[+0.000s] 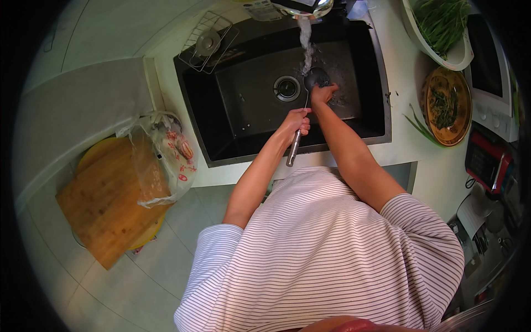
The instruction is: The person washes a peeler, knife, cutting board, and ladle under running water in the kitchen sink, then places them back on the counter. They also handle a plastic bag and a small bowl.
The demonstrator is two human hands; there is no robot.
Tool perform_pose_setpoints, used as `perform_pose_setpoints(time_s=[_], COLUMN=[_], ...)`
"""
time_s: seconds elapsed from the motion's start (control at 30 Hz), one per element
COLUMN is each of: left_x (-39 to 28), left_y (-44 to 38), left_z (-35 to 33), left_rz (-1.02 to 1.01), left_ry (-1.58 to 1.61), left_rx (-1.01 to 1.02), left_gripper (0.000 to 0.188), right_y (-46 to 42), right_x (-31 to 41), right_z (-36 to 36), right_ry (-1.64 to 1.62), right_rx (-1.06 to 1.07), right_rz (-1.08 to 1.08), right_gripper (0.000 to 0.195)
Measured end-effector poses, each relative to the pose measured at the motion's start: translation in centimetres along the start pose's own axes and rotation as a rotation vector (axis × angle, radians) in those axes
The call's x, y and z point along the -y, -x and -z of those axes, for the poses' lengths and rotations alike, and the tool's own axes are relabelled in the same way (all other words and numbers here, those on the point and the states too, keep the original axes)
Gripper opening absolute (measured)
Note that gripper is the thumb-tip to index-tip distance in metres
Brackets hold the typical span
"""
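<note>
My left hand (pixel 296 121) is closed around the metal handle of a ladle (pixel 317 78), whose handle end points back towards my body. The ladle's dark round head is held in the black sink (pixel 249 112), right of the drain (pixel 287 88). My right hand (pixel 322 94) grips the head at its near side; some of its fingers are hidden. A stream of water (pixel 305 45) falls from the chrome tap (pixel 309 10) onto the head and splashes to the right.
A wire rack (pixel 207 43) sits at the sink's back left corner. Left are a plastic bag (pixel 166 157) and a wooden cutting board (pixel 112 195). On the right counter stand a white basin (pixel 458 62) of green stalks and a brown bowl (pixel 464 110) with greens.
</note>
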State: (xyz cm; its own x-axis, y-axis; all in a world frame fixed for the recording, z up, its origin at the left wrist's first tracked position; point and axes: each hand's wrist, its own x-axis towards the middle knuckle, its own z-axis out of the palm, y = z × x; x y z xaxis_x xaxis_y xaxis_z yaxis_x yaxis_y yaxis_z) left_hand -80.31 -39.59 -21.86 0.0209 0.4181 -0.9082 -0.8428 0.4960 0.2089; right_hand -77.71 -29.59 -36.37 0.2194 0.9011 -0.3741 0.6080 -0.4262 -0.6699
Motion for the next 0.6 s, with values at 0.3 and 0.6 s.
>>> perform_pose_setpoints(time_s=[0.3,0.6], left_x=[-0.4,0.3], left_y=[0.6,2.2], left_z=[1.6,3.2], left_rz=[-0.025,-0.079], left_ry=[-0.032,-0.627], left_rx=[0.001,-0.172], left_gripper=[0.023,0.025], right_y=[-1.3,-7.1], right_x=[-1.9,-2.5], right_z=[-1.5,2.5], right_ry=[-0.797,0.327], right_rx=[0.964,0.745], right_rz=[-1.021,0.825], right_gripper=[0.023,0.053])
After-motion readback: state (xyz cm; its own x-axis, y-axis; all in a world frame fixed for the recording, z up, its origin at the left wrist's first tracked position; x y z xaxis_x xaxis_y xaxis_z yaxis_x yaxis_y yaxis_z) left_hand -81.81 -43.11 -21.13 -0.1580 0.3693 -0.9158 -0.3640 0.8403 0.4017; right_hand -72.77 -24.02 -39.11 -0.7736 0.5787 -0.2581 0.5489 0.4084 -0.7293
